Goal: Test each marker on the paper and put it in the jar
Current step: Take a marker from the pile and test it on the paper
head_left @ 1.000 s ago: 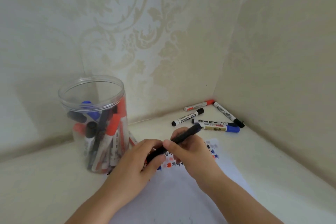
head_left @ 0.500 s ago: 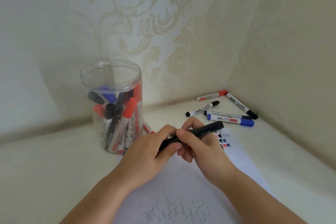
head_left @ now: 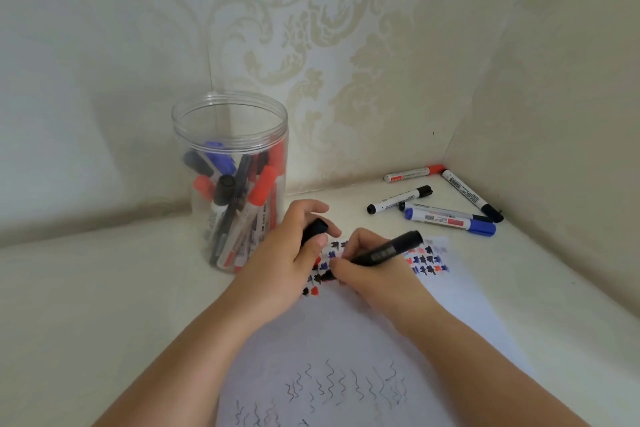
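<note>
My right hand (head_left: 372,274) grips a black marker (head_left: 388,251), uncapped, its tip down on the white paper (head_left: 460,302) among rows of black, red and blue marks. In my left hand (head_left: 294,246), just left of it, sits the black cap (head_left: 314,230), held between thumb and fingers. A clear plastic jar (head_left: 230,135) with several red, blue and black markers stands open to the left of my hands. Several capped markers (head_left: 450,218) lie loose in the far right corner.
Patterned walls close the surface at the back and on the right, meeting in a corner behind the loose markers. Wavy pen lines (head_left: 346,388) cover the near part of the paper. A cream tabletop (head_left: 86,305) stretches to the left.
My hands pulled the cap off the black marker. The left hand kept the cap and the right hand brought the tip down onto the paper. The view shifted downward.
</note>
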### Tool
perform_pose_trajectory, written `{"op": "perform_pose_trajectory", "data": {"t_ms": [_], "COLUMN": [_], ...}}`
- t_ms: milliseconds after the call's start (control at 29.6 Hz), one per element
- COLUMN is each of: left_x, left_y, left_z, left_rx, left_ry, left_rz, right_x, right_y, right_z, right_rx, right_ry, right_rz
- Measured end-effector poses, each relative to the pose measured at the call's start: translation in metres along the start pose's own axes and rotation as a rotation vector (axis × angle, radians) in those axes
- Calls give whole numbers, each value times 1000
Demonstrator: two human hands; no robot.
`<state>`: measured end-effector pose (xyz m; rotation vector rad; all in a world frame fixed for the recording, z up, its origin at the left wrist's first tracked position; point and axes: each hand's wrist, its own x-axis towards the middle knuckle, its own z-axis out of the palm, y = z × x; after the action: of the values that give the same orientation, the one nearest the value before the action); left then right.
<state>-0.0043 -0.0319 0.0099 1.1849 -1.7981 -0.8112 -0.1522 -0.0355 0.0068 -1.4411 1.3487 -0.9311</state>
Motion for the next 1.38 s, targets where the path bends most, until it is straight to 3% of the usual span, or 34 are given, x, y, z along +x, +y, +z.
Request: {"op": "perform_pose_trajectory", "data": {"t_ms": [135, 405, 844, 1383], "left_x": [1, 1, 0, -1], "left_y": [-4, -4, -7, -8], "left_z": [-1, 4, 3, 4], "left_rx": [50, 117, 120, 151], "left_ry": [28, 20, 45, 50], "left_rz": [5, 64, 10, 36], "right_x": [6, 7, 5, 2], "right_y": [11, 16, 17, 14], "right_z": [4, 8, 8, 3], "right_rx": [-22, -51, -103, 27], "right_ry": [95, 62, 54, 48], "right_rz": [-91, -165, -244, -145]}}
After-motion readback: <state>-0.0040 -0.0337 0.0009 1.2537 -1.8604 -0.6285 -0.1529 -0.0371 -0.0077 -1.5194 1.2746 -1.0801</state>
